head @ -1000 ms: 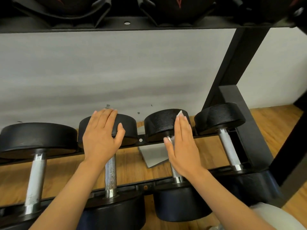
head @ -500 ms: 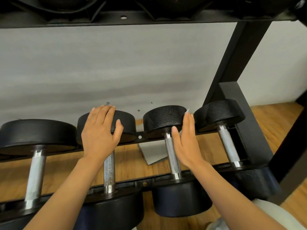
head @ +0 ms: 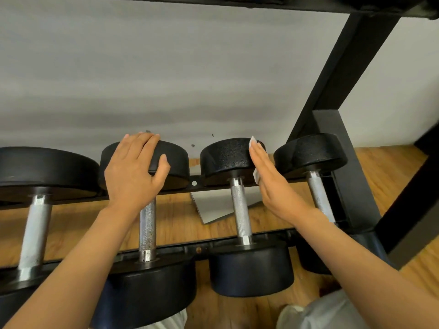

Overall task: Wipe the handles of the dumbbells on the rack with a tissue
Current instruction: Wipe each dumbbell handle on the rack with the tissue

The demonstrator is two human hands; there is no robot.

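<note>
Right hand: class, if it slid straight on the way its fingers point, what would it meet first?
Probably the far head of the third dumbbell: the right hand points up and away along that head's right edge, though depth is unclear and it may slip past towards the wall.

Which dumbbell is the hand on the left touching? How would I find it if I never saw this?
Look at the lower shelf of the black rack, where four dumbbells lie in a row. Count from the left: it is the second dumbbell, with the left hand resting on its far head. Its handle is speckled with dark spots, while the third dumbbell's handle beside it looks clean.
</note>
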